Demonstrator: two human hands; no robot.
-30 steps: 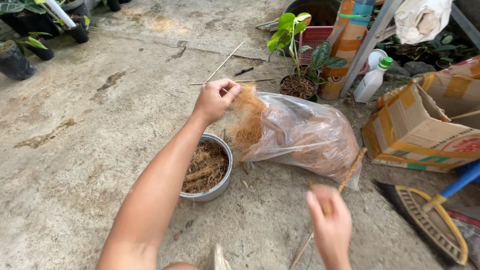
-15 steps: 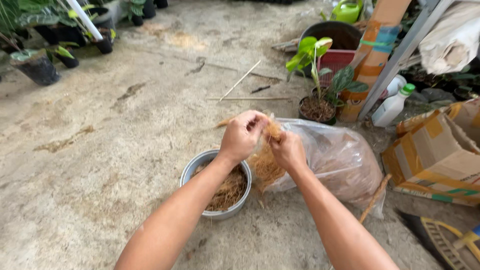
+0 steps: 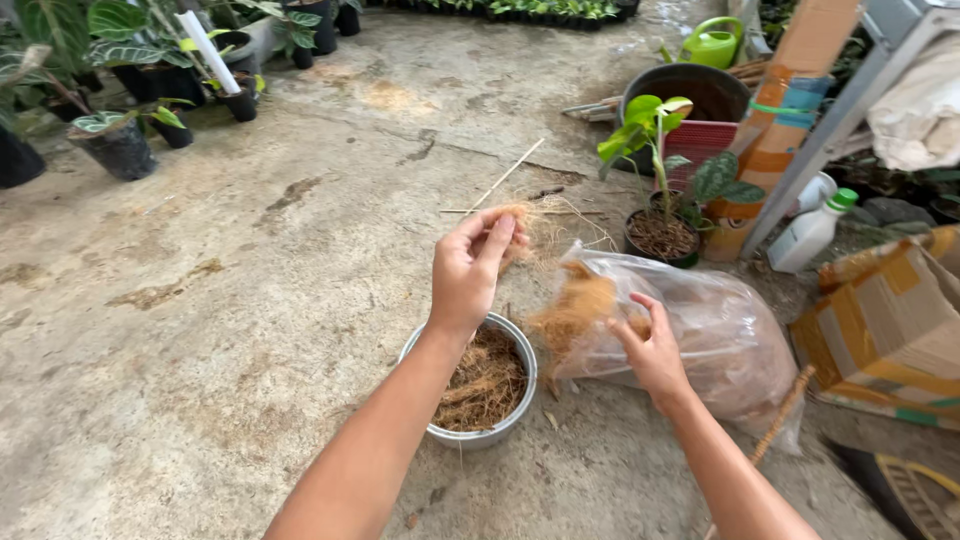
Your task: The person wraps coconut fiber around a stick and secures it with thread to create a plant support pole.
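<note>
My left hand [image 3: 470, 270] is raised above a round metal bowl [image 3: 512, 415] and pinches a wispy tuft of brown coconut fibre [image 3: 545, 222]. The bowl sits on the concrete and holds more of the same fibre. My right hand [image 3: 650, 345] grips a thicker clump of fibre [image 3: 577, 312] at the mouth of a clear plastic bag [image 3: 720, 330] that lies on its side to the right of the bowl, full of fibre.
A small potted plant [image 3: 662, 215] stands behind the bag. A cardboard box [image 3: 890, 330], a white bottle [image 3: 812, 230] and a metal post are at the right. Dark pots with leafy plants [image 3: 120, 140] line the far left; thin sticks [image 3: 505, 178] lie on the concrete.
My hands were together at the bag's mouth pulling fibre. Now they have parted: the left rose with a thin tuft, the right stayed low at the bag with a clump.
</note>
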